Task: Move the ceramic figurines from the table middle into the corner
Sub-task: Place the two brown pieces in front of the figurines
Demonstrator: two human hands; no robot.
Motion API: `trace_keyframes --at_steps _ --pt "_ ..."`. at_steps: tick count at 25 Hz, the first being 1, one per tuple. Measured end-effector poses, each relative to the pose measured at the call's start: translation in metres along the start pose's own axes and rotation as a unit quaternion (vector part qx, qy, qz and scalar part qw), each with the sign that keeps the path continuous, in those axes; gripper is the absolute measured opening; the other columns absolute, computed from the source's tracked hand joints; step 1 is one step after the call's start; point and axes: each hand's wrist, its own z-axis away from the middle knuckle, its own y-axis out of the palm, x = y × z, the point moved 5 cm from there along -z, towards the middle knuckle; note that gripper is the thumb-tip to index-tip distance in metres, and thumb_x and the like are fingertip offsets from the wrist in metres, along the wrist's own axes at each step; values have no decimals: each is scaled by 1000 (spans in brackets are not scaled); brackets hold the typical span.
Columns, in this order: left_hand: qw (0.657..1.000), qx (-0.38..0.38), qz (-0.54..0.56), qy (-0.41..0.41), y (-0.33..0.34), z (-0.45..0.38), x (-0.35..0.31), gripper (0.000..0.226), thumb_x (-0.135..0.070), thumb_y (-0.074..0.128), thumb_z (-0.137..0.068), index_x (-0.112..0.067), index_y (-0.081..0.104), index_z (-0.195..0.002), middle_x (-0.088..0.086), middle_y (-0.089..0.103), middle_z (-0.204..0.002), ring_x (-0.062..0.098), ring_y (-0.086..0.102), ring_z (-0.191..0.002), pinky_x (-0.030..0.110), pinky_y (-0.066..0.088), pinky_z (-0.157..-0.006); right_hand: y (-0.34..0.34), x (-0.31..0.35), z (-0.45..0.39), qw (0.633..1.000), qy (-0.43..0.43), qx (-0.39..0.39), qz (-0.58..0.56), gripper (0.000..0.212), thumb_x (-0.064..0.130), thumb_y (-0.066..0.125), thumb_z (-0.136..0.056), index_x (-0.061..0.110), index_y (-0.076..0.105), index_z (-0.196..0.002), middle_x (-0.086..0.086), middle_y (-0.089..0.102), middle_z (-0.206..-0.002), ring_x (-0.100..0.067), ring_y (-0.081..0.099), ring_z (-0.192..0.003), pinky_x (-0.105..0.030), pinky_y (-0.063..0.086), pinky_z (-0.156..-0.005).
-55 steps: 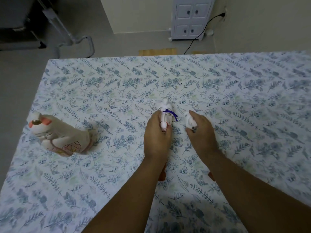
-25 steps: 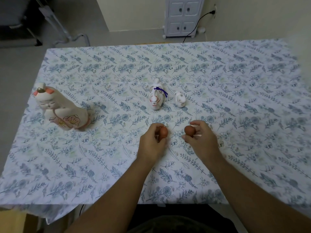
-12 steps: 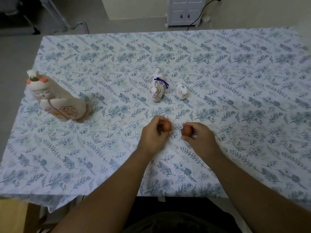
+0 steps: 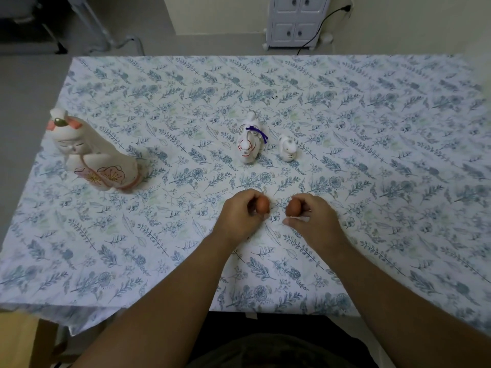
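Both hands have pulled back from the two white figurines and now each pinches a small brown egg-shaped figurine near the desk's [image 4: 398, 107] front middle: the left hand [image 4: 239, 216] grasping one [image 4: 263, 204], the right hand [image 4: 313, 219] the other [image 4: 293, 207], knuckles up, forearms converging. A ribboned white figurine [image 4: 248, 144] and a small white figurine [image 4: 287, 151] stand mid-desk, unmoved; a large cat figurine [image 4: 93, 155] sits at the left edge. No corner holds anything, so the move seems barely begun.

A floral cloth [image 4: 372, 128] covers the counter; at the frame's top stands a small white cabinet [image 4: 295, 21], with what looks like a black cord [image 4: 322, 25] beside it.
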Motion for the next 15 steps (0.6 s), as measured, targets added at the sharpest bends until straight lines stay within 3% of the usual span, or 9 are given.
trace_keyframes --at_steps 3,6,9,12,15 --pt "999 5 -21 28 -8 8 -3 33 -19 79 -77 -28 67 -107 -8 72 -107 12 66 -101 39 57 -90 -6 18 14 992 -45 -16 114 76 35 89 -71 25 54 -137 3 52 -133 -19 44 -130 -36 42 -101" --pt "998 -35 -49 34 -31 27 -6 51 -21 75 -84 -21 62 -133 -4 63 -135 3 54 -121 18 43 -105 1 60 31 955 -185 -76 219 68 44 77 -82 16 54 -140 -3 56 -137 -22 46 -127 -38 44 -101" --pt "988 -129 -78 40 -76 57 -1 54 -26 68 -93 -17 53 -144 -3 49 -152 10 37 -145 26 29 -118 44 104 35 929 -272 -49 248 59 45 63 -90 15 55 -140 -3 58 -143 -22 49 -136 -45 41 -111" --pt "972 -217 -89 5 -133 87 16 51 -26 63 -98 -20 51 -147 -5 45 -155 8 31 -148 28 27 -119 103 147 33 915 -304 13 264 61 50 53 -94 19 50 -146 1 48 -155 -20 36 -148 -45 32 -119" --pt "946 -313 -85 -17 -199 114 36 48 -23 62 -98 -17 53 -145 -2 50 -152 12 38 -144 34 34 -118 161 194 29 906 -320 68 268 65 51 50 -97 21 38 -154 3 34 -163 -16 23 -153 -39 18 -124"
